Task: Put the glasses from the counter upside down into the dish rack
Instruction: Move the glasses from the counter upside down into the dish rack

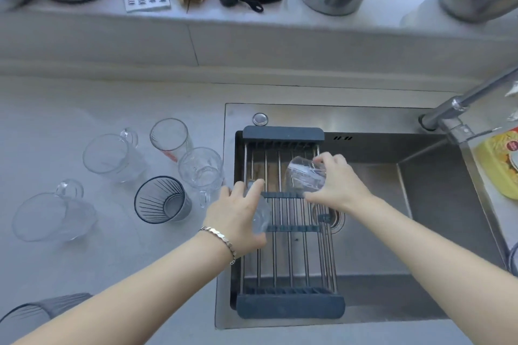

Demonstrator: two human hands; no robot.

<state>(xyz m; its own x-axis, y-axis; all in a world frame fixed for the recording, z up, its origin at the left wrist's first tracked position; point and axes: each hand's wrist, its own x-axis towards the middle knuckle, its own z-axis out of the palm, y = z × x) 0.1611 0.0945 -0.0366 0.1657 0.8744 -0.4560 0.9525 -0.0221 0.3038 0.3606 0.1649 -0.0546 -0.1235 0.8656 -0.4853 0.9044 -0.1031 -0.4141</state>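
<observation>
The dish rack (283, 258), metal bars between dark end pieces, spans the left side of the sink. My right hand (340, 186) grips a clear glass (304, 175), tilted over the rack's far half with its mouth facing left and down. My left hand (238, 216) holds a second clear glass (260, 216) at the rack's left edge; its orientation is blurred. Several glasses stand mouth-up on the counter to the left: a tall tumbler (169, 137), a dark ribbed glass (161, 200), a mug (201, 171), and two handled jugs (112, 158) (51, 217).
The steel sink (420, 218) lies open right of the rack, with the tap (459, 106) above its far right corner. A yellow packet (501, 162) sits at the right edge. Pots, cloths and a bottle line the back ledge. Another dark glass (33, 314) is at bottom left.
</observation>
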